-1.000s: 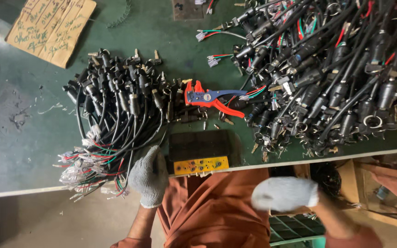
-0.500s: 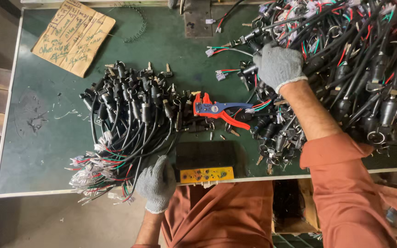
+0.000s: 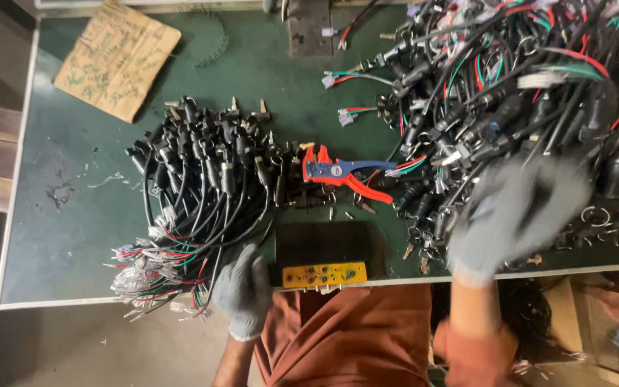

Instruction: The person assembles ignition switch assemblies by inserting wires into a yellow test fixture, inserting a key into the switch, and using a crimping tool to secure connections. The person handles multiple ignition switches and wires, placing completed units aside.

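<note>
Gloves cover both of your hands in the head view, the only 1 there is. Your left hand (image 3: 241, 290) rests at the near edge of the green table (image 3: 73, 236), fingers loosely curled against the lower end of the left bundle of black cables (image 3: 198, 193); it presses there but does not look clamped on any single lead, probably to steady the pile where the stripped, coloured wire ends fan out toward you. Your right hand (image 3: 517, 215) is blurred over the near edge of the big tangled heap of cables (image 3: 510, 86) on the right, and you cannot tell from this whether its fingers are spread, together or gripping a cable.

Between the 2 piles lies a red and blue wire stripper (image 3: 342, 173), jaws pointing right with a few coloured wires at its tip, untouched by either hand. Just in front of your body sits a dark block with a yellow panel (image 3: 322, 274), right at the table edge, near your left hand. A scrap of brown cardboard (image 3: 117, 59) with handwriting lies at the far left corner, and a grey metal bracket (image 3: 309, 29) at the far edge.

No bin or tray shows on the table; the cables lie in open heaps, the left one roughly combed, the right one unsorted.
</note>
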